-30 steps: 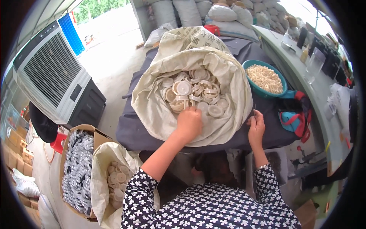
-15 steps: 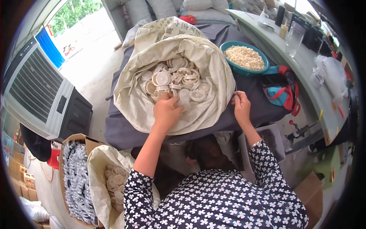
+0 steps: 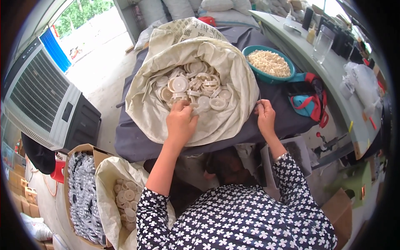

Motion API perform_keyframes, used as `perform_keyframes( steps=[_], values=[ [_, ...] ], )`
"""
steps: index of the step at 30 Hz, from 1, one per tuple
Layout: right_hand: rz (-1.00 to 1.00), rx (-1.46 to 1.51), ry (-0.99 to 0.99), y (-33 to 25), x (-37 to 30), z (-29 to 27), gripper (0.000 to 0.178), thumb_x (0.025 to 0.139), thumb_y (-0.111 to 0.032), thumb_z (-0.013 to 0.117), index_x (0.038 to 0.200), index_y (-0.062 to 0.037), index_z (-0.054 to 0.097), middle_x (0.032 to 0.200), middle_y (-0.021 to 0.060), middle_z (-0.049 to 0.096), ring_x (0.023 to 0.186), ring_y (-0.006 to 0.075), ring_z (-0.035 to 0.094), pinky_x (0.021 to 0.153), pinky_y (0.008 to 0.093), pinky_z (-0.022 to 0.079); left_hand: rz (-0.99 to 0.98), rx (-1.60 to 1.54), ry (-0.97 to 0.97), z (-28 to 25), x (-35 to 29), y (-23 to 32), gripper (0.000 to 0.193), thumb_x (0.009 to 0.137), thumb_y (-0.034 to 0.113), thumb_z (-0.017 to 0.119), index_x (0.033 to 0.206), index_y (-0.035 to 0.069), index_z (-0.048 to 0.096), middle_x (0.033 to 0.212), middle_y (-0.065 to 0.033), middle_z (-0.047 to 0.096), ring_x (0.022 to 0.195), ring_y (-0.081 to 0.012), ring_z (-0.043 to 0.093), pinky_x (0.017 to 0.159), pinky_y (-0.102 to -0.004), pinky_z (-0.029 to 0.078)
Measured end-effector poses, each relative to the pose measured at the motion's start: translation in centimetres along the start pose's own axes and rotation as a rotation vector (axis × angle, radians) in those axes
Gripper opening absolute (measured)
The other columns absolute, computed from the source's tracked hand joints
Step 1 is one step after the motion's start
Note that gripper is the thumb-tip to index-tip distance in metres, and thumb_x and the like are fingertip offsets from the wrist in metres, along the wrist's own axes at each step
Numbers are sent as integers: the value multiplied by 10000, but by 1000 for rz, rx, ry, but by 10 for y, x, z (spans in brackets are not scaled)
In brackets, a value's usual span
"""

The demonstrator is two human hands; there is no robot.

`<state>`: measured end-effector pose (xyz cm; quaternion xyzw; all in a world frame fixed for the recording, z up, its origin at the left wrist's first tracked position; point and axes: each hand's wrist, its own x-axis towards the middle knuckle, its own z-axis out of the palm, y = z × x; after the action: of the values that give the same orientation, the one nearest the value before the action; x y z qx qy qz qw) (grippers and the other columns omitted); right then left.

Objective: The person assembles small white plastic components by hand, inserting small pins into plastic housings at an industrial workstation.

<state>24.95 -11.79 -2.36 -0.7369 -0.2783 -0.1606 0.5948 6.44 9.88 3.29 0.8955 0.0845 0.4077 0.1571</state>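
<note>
My view has swung right and slightly down over the last second: the big sack (image 3: 156,121), teal bowl (image 3: 257,72) and air cooler (image 3: 43,89) sit further left, and fewer stacked sacks (image 3: 216,5) show at the top. Against the pale discs (image 3: 180,84), my left hand (image 3: 180,126) has shifted slightly left, thumb now showing apart.

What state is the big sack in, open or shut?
The big sack is open: it gapes wide around pale round pieces, which the left hand touches.
</note>
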Motion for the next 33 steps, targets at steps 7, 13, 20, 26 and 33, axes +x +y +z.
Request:
perform_keyframes(
  steps=[7,13,20,26,33],
  values=[
    [5,0,-3,4,2,1,99,881,-73,457,883,-11,535,653,59,571,569,131,555,539,260,453,-289,-56,-132,2,-5,-20,200,650,123,680,795,13,597,714,-99,605,663,-304,585,606,-371,465],
    [-73,108,25,-24,-6,-5,86,868,-36,463,903,-7,536,674,55,563,573,110,545,547,243,453,-702,-911,-83,-17,-14,10,141,723,55,651,825,-6,575,720,-76,632,611,-169,603,491,-254,451],
    [-240,328,-714,-129,-52,-4,422,784,66,458,1194,-27,495,675,98,548,565,161,547,551,266,457,-964,-1662,-209,-12,-74,30,336,714,-7,649,1039,-51,574,887,-125,630,713,-174,617,548,-249,513],
    [-264,301,-837,-131,-70,2,380,787,73,480,1153,-18,529,704,135,568,579,227,562,565,293,468,-1037,-1716,-201,-14,-85,51,285,724,-12,621,1004,-53,592,901,-120,633,734,-175,618,623,-272,526],
    [-279,131,-864,-137,-72,-9,451,732,74,502,1156,-74,547,669,109,555,544,247,559,509,314,451,-1057,-1472,-121,-23,-86,64,238,714,-47,582,951,-60,604,831,-107,642,652,-161,617,589,-264,508]
  ],
)
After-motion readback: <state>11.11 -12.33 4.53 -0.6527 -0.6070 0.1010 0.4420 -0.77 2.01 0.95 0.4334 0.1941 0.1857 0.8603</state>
